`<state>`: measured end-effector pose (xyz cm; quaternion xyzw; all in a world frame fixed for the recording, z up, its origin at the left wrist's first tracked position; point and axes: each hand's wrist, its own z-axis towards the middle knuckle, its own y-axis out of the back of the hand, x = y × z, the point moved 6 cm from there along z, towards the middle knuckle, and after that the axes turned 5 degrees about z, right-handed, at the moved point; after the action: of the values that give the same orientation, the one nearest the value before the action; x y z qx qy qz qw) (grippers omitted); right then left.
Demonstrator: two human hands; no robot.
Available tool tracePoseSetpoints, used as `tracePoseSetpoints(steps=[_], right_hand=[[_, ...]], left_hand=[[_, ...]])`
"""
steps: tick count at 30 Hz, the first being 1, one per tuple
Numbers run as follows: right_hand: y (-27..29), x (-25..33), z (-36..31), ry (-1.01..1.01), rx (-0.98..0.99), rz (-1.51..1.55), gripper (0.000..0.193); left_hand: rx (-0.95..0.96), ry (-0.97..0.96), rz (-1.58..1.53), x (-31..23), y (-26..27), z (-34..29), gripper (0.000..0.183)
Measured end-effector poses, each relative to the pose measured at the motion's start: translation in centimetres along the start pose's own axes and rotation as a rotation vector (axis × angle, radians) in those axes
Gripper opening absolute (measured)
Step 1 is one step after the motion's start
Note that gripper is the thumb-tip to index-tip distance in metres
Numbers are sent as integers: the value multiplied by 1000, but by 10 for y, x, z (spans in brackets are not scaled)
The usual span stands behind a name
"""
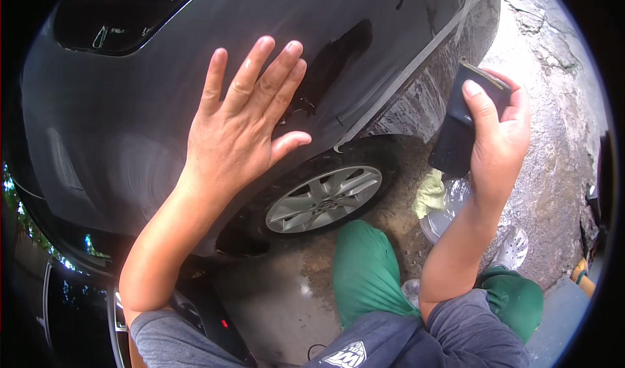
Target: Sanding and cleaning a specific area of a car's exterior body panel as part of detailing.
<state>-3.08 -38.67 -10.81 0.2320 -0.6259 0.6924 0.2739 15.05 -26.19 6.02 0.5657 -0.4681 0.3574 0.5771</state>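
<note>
Sandpaper block (463, 120), dark and flat with a pale top edge, sits clamped in the right hand (498, 150), thumb across its near face and the other fingers wrapped behind it; it is held up in the air to the right of the car, just off the panel and above the wet ground. Left hand (237, 130) is open and flat, fingers spread and pointing upward, its palm pressed on the dark grey car body (130, 107) just above the wheel arch. That panel looks dull and hazy around the hand. A strip of pale tape (416, 58) runs slantwise across the body toward the upper right. Below the left hand is the wheel (323, 198) with a silver spoked rim. Near the wheel on the ground stands a clear plastic tub (444, 215) with a yellow cloth (428, 194) draped at its edge, under the right forearm. Green trousers (364, 270) cover the bent knees at the bottom, and grey sleeves cover both upper arms. The ground (553, 140) to the right is rough, cracked and damp.
</note>
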Motion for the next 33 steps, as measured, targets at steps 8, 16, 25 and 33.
tracePoseSetpoints(steps=[8,16,25,33], right_hand=[[-13,-2,-10,23,91,-59,32],[-19,-7,-20,-40,164,-66,32],[-9,-4,-15,1,125,-106,31],[5,-1,-4,43,53,-61,28]], left_hand=[[61,-17,60,-10,-21,-45,86],[-24,98,103,-7,-13,-50,71],[-67,121,63,-2,-1,-9,71],[-101,108,50,-4,5,45,76]])
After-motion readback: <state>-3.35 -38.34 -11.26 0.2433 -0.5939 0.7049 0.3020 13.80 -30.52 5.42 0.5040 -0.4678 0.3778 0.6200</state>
